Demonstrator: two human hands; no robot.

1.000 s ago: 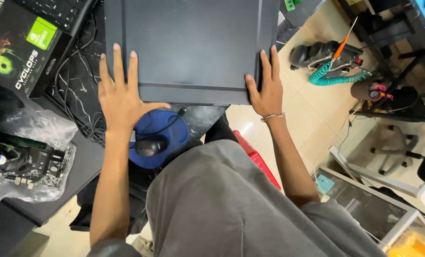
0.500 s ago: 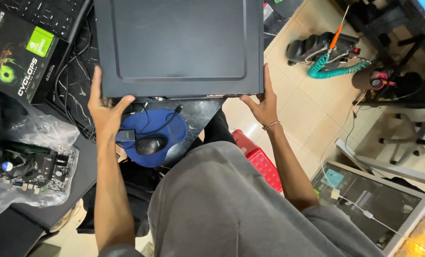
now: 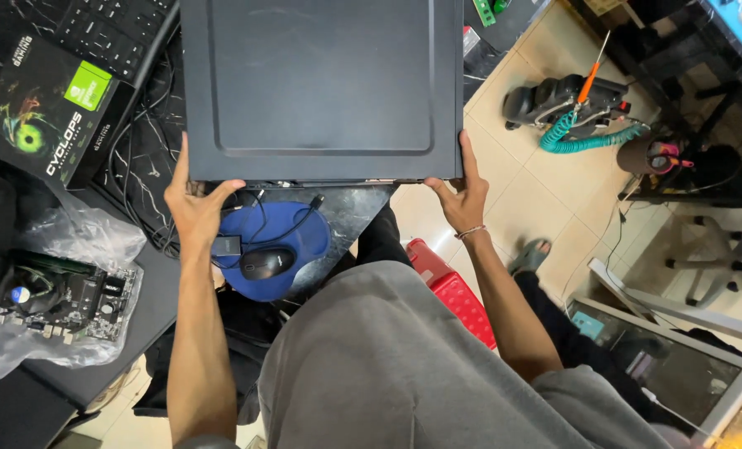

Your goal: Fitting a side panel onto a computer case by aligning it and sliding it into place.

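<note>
A large black computer case (image 3: 321, 83) lies on its side on the dark desk (image 3: 362, 204), its flat side panel facing up. My left hand (image 3: 194, 204) grips its near left corner, thumb hooked over the front edge. My right hand (image 3: 460, 195) holds the near right corner, fingers up along the side. A bracelet sits on my right wrist. Just below the case lies a black mouse (image 3: 267, 263) on a blue mouse pad (image 3: 304, 241), with its cable looping toward the case.
A black graphics card box (image 3: 46, 125) and a keyboard (image 3: 113, 29) lie at the upper left. A motherboard (image 3: 67, 295) in a clear plastic bag sits at the left. A red stool (image 3: 454, 291) is under me. Tools with a teal coiled hose (image 3: 570, 133) lie on the tiled floor.
Both hands slid back from flat on the case's top panel to its near corners. The case has moved away from me, uncovering more of the mouse pad.
</note>
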